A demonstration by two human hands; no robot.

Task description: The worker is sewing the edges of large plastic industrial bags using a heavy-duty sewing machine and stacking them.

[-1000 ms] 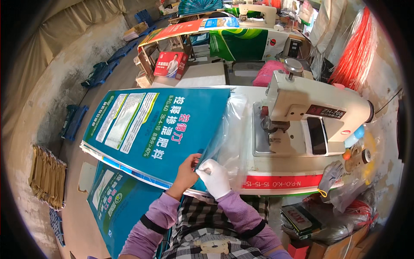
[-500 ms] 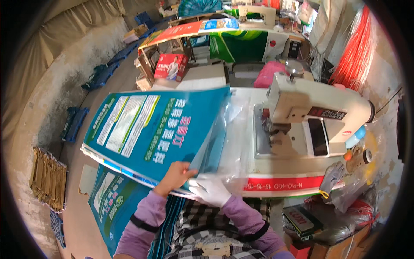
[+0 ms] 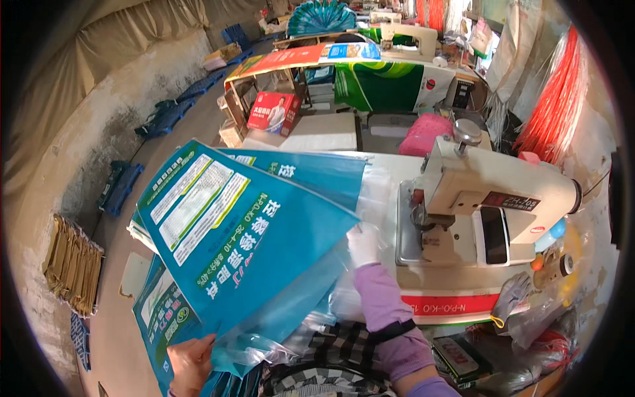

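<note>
A teal printed plastic sack (image 3: 251, 212) with a clear plastic liner (image 3: 271, 331) hangs tilted between my hands, lifted at its near side. My left hand (image 3: 190, 357), bare, pinches its near left corner low in the view. My right hand (image 3: 363, 243), in a white glove, grips its right corner. Beneath lies a stack of similar teal sacks (image 3: 317, 173) on the white table. The white industrial sewing machine (image 3: 503, 192) stands just right of my right hand.
More teal sacks (image 3: 155, 311) hang at the table's left edge. Folded brown sacks (image 3: 71, 264) lie by the left wall. A red box (image 3: 271, 114) and pink bundle (image 3: 426, 134) sit beyond the table. Red and white strands (image 3: 552, 99) hang at right; a grey glove (image 3: 512, 294) lies near the machine.
The top sack has been lifted off the stack and turned toward me. My left hand has moved down and left; my gloved right hand has moved up and right to the sack's other corner.
</note>
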